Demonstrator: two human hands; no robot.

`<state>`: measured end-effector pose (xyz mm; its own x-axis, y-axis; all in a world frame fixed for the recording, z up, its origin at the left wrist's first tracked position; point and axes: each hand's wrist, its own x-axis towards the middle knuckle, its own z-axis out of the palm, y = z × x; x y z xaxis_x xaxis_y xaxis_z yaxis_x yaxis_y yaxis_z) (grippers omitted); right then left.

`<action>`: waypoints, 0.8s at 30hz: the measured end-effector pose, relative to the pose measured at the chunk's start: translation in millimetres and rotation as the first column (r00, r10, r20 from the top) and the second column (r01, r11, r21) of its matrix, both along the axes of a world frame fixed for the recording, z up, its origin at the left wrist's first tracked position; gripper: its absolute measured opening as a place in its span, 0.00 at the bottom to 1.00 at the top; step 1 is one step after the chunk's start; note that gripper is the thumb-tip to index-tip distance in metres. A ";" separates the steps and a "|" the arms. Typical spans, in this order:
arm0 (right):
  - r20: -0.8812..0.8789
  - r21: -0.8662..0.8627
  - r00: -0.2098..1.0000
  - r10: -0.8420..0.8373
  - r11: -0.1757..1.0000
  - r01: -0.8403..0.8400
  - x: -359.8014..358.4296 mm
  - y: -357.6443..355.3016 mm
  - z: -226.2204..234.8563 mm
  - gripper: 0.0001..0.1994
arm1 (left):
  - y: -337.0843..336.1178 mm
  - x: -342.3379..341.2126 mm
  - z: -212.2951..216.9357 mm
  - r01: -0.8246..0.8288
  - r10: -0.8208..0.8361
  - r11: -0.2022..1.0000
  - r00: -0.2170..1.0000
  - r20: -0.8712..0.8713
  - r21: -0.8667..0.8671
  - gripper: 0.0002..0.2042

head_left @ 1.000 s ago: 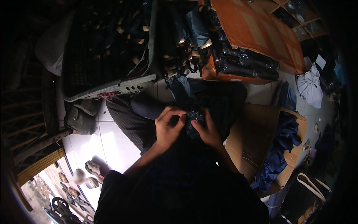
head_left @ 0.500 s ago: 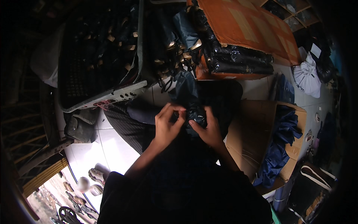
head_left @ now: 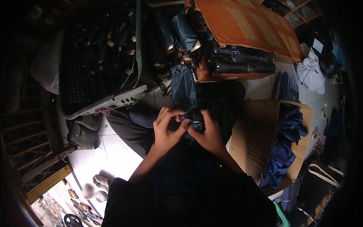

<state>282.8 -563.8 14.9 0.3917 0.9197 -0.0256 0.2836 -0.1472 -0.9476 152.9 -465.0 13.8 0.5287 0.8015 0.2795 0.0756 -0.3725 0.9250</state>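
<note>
A dark blue-grey cloth bundle, which looks like a folded umbrella (head_left: 183, 84), stretches away from me over my lap. Its gathered near end is between my two hands. My left hand (head_left: 166, 128) pinches the cloth from the left, thumb and fingers closed together. From the other side, my right hand (head_left: 209, 133) has its thumb and fingers curled round the same end. A small pale glint shows on the cloth between my thumbs. What lies inside the folds is hidden.
A plastic crate (head_left: 102, 104) at the far left holds several dark bundles with pale ends. More bundles (head_left: 185, 32) lie beyond my lap. An orange carton (head_left: 242, 22) stands at the back right. On my right, an open cardboard box (head_left: 249, 140) holds blue cloth (head_left: 281, 151).
The bundle has shifted a little left and lies straighter, with more of its length showing. My hands have moved slightly left and closer together at its near end.
</note>
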 end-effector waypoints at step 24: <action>0.489 -0.057 0.863 0.129 0.992 -0.116 13.2 -0.3 18.3 0.29 | -10.6 0.7 5.1 -0.009 0.024 0.986 0.996 -0.089 0.165 0.03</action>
<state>295.9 -564.1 33.1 0.2434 0.9628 0.1172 0.7283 -0.1017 -0.6776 153.6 -475.6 18.9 0.5451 0.7571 0.3601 0.1629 -0.5170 0.8404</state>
